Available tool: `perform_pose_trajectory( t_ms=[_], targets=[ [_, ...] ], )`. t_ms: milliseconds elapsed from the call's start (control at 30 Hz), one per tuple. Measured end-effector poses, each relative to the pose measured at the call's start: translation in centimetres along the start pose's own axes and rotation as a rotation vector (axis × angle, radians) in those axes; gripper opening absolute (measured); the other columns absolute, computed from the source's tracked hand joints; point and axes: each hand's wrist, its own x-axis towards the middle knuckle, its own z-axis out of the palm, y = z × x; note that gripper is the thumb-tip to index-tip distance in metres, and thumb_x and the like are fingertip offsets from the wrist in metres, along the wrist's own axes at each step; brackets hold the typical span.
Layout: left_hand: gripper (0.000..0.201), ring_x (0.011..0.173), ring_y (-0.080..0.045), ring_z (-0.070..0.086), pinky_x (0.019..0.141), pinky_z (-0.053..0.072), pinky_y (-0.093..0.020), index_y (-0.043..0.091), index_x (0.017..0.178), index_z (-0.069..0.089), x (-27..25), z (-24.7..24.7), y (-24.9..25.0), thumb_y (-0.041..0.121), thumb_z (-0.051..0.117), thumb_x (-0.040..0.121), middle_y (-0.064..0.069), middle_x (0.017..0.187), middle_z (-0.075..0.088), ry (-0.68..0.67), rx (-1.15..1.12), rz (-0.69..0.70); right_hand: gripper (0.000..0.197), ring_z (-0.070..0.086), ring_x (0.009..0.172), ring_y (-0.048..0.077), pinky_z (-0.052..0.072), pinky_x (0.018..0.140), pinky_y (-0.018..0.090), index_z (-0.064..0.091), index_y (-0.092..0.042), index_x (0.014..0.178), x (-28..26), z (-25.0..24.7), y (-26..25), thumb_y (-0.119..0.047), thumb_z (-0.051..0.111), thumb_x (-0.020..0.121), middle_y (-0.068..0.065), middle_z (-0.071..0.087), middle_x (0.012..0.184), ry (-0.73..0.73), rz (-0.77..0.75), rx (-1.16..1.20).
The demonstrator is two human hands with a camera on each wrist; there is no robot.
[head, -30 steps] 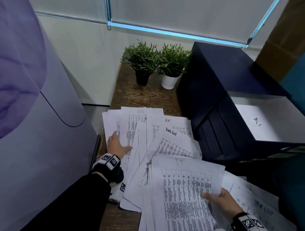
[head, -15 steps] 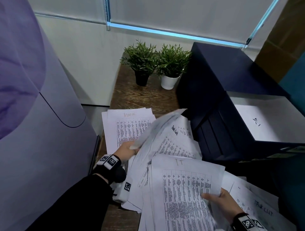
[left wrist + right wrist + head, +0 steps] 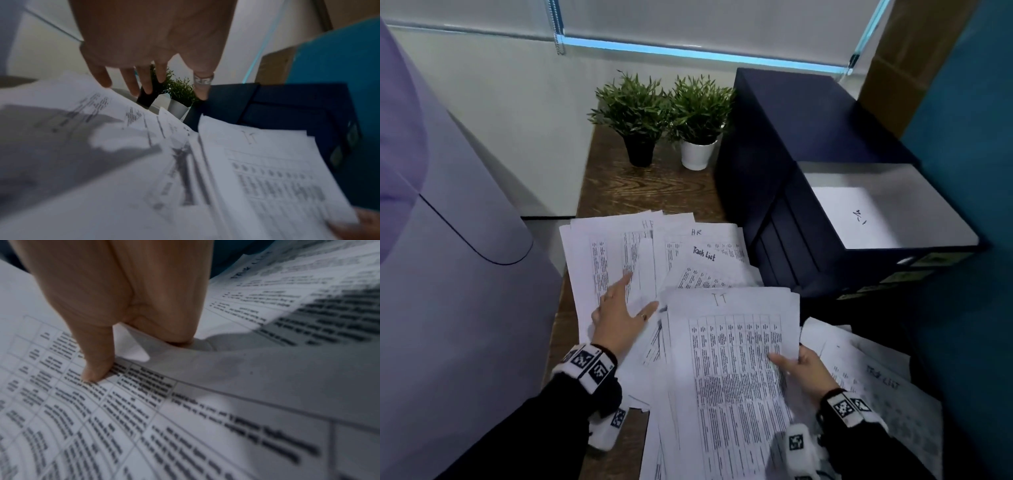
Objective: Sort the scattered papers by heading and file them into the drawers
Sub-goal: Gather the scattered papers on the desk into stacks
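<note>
White printed papers lie fanned over the wooden desk (image 3: 633,192). Two headed "HR" (image 3: 697,233) and one headed "Task List" (image 3: 703,254) lie at the back. My left hand (image 3: 626,305) is open, fingers spread just over the left sheets (image 3: 86,113), holding nothing. I cannot tell whether it touches them. My right hand (image 3: 791,363) pinches the right edge of a stack headed "IT" (image 3: 729,342), thumb (image 3: 98,356) on top and fingers beneath. The dark blue drawer unit (image 3: 784,144) stands at the right, its top drawer (image 3: 941,219) pulled out with a white sheet inside.
Two small potted plants (image 3: 633,109) (image 3: 698,113) stand at the back of the desk beside the unit. A large pale grey machine (image 3: 448,274) borders the desk on the left. More "Task List" sheets (image 3: 883,380) lie at the right, under my right wrist.
Half a second ago my left hand lifted a few sheets, baring an "Admin" sheet. Those sheets now lie flat again and the hand is open. The right hand has kept its hold.
</note>
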Motion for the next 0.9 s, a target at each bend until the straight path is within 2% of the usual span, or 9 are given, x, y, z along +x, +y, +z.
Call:
perform_pose_trajectory(
  t_ms=[167, 233, 333, 400, 467, 533, 667, 800, 900],
  targets=[
    [0.134, 0.117, -0.020, 0.055, 0.097, 0.047, -0.035, 0.021, 0.145, 0.018, -3.1, 0.0, 2.6, 0.061, 0.082, 0.034, -0.008, 0.134, 0.051, -0.284, -0.522, -0.166, 0.036, 0.070, 0.087, 0.004, 0.054, 0.086, 0.025, 0.066, -0.010, 0.100, -2.0, 0.3, -2.6, -0.029, 0.074, 0.070, -0.009, 0.075, 0.089, -0.031, -0.238, -0.094],
    [0.097, 0.102, -0.018, 0.066, 0.075, 0.055, -0.020, 0.018, 0.128, 0.045, -4.1, 0.1, 4.2, 0.043, 0.088, 0.044, -0.001, 0.108, 0.067, -0.296, -0.522, -0.092, 0.022, 0.064, 0.070, 0.000, 0.055, 0.077, 0.020, 0.058, -0.005, 0.081, -3.4, 1.1, -4.8, -0.025, 0.068, 0.079, -0.017, 0.067, 0.066, 0.045, -0.366, -0.147],
    [0.034, 0.095, -0.019, 0.067, 0.077, 0.055, -0.024, 0.022, 0.099, 0.060, -5.7, -0.6, 7.8, 0.010, 0.075, 0.071, 0.001, 0.097, 0.068, -0.059, -0.528, 0.081, 0.045, 0.047, 0.052, 0.026, 0.054, 0.060, 0.033, 0.045, 0.002, 0.065, -5.8, 2.1, -7.8, -0.036, 0.065, 0.078, 0.006, 0.058, 0.052, 0.148, -0.579, -0.172],
    [0.030, 0.086, -0.007, 0.066, 0.080, 0.054, -0.024, 0.024, 0.097, 0.060, -6.4, -1.6, 9.9, 0.004, 0.070, 0.077, 0.004, 0.097, 0.067, 0.085, -0.596, 0.209, 0.046, 0.030, 0.037, 0.012, 0.034, 0.041, 0.019, 0.041, -0.005, 0.053, -7.4, 2.4, -9.0, -0.039, 0.061, 0.076, -0.005, 0.038, 0.039, 0.151, -0.714, -0.169],
    [0.036, 0.088, -0.002, 0.064, 0.079, 0.053, -0.016, 0.020, 0.105, 0.057, -6.9, -2.3, 10.7, 0.004, 0.070, 0.076, 0.007, 0.101, 0.066, 0.123, -0.627, 0.268, 0.036, 0.039, 0.037, 0.002, 0.033, 0.043, 0.009, 0.054, 0.000, 0.062, -8.6, 2.6, -9.5, -0.030, 0.063, 0.080, -0.012, 0.044, 0.042, 0.106, -0.792, -0.137],
    [0.049, 0.094, -0.006, 0.064, 0.083, 0.052, -0.021, 0.014, 0.113, 0.055, -7.1, -2.0, 10.2, 0.010, 0.078, 0.070, 0.005, 0.105, 0.066, 0.069, -0.585, 0.226, 0.005, 0.060, 0.059, -0.007, 0.045, 0.057, 0.005, 0.062, -0.012, 0.088, -8.4, 2.3, -8.7, -0.011, 0.063, 0.083, -0.018, 0.065, 0.064, -0.007, -0.762, -0.104],
    [0.060, 0.091, -0.020, 0.067, 0.086, 0.054, -0.038, 0.004, 0.111, 0.061, -7.7, 0.2, 7.8, 0.023, 0.082, 0.057, -0.006, 0.099, 0.069, -0.122, -0.514, -0.045, 0.030, 0.066, 0.094, 0.006, 0.054, 0.083, 0.018, 0.059, -0.005, 0.114, -5.6, 1.2, -4.2, -0.009, 0.063, 0.085, 0.000, 0.068, 0.105, -0.083, -0.516, -0.251],
    [0.024, 0.077, -0.025, 0.065, 0.067, 0.054, -0.033, 0.015, 0.085, 0.061, -7.9, 1.1, 6.5, 0.028, 0.073, 0.069, -0.002, 0.079, 0.069, -0.245, -0.367, -0.143, 0.044, 0.063, 0.088, 0.020, 0.051, 0.079, 0.031, 0.062, -0.012, 0.094, -3.2, 0.5, -1.8, -0.050, 0.063, 0.072, -0.001, 0.066, 0.089, -0.112, -0.297, -0.415],
    [0.029, 0.090, -0.008, 0.060, 0.073, 0.049, -0.021, 0.020, 0.111, 0.053, -6.3, 0.3, 5.6, 0.027, 0.062, 0.084, 0.004, 0.106, 0.062, -0.282, -0.388, -0.132, 0.064, 0.063, 0.089, 0.036, 0.048, 0.071, 0.039, 0.049, 0.002, 0.076, -1.7, 0.2, -1.7, -0.061, 0.059, 0.072, 0.027, 0.062, 0.087, -0.042, -0.215, -0.462]
  ],
)
